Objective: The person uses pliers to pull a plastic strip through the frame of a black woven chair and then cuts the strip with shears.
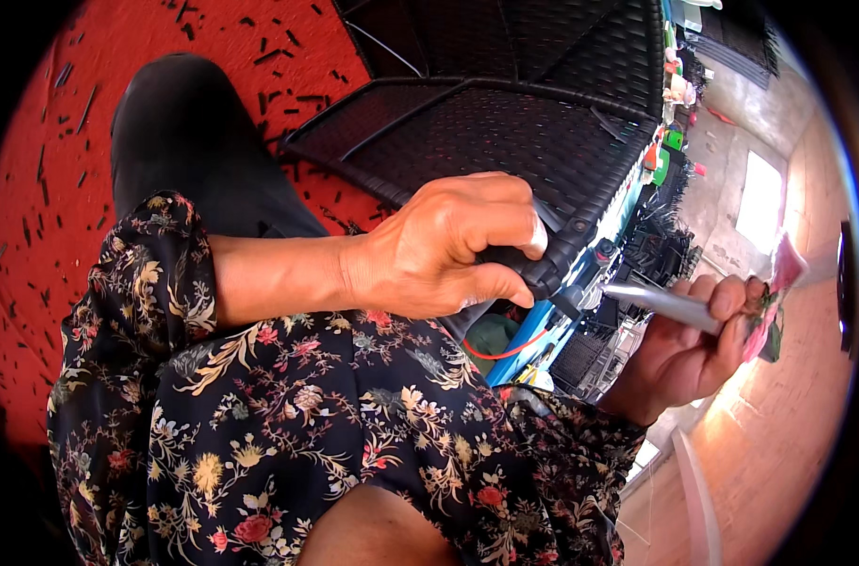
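Note:
A black woven wicker piece (505, 141) with a ribbed rim rests in front of me, its near corner by my lap. Thumb and bent fingers of my left hand (448, 245) are closed round that corner. Off to the right, my right hand (679, 354) is raised and wrapped round a slim silver metal tool (665, 304). Its narrow tip points at the wicker corner, a short gap away. Pink floral cloth (778, 274) shows at the tool's other end, past my fingers. The tool's exact kind cannot be made out.
Many short black strips lie scattered over the red floor covering (288, 57). My dark-clad leg (189, 132) stretches across it. Beside the wicker corner are a blue edge (519, 354) and an orange-red cord (505, 356). Black woven goods (665, 236) are heaped farther off.

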The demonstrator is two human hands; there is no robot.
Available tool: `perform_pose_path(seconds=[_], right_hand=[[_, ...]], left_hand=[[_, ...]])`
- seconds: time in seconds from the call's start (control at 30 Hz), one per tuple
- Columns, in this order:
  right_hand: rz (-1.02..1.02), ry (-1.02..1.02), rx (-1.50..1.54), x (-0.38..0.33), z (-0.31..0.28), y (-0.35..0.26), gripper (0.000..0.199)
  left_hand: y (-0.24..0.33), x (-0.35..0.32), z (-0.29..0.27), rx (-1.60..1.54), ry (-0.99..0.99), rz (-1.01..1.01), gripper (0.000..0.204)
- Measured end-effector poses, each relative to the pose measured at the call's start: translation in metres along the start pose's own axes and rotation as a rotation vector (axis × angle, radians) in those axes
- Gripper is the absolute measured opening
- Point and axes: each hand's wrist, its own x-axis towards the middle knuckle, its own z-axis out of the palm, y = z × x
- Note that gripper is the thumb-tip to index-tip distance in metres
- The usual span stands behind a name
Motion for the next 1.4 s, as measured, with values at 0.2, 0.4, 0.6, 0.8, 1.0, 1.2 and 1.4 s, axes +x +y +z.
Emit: perform_pose_path(seconds=[0.2, 0.4, 0.6, 0.8, 1.0, 1.2, 1.4], right_hand=[[-0.283, -0.322, -0.613, -0.009, 0.0, -0.01, 0.019], [-0.314, -0.622, -1.012, -0.037, 0.018, 0.024, 0.024], [-0.314, -0.595, -1.083, -0.052, 0.021, 0.034, 0.029], [-0.339, -0.606, -1.028, -0.047, 0.02, 0.04, 0.03], [-0.239, -0.586, -0.951, -0.046, 0.016, 0.04, 0.026], [-0.247, -0.449, -0.968, -0.053, 0.018, 0.045, 0.021], [-0.365, -0.532, -1.011, -0.05, 0.024, 0.046, 0.016]], left_hand=[[0.0, -0.001, -0.001, -0.003, 0.005, -0.019, 0.028], [-0.001, -0.001, 0.0, 0.0, 0.025, -0.002, 0.026], [0.001, -0.002, -0.001, 0.012, 0.003, 0.038, 0.031], [0.004, -0.002, -0.003, 0.015, -0.039, 0.01, 0.03], [0.004, -0.004, 0.0, -0.055, 0.006, -0.065, 0.029], [0.003, -0.002, -0.002, -0.052, -0.036, -0.033, 0.028], [0.005, -0.002, -0.003, -0.058, -0.026, -0.063, 0.028]])
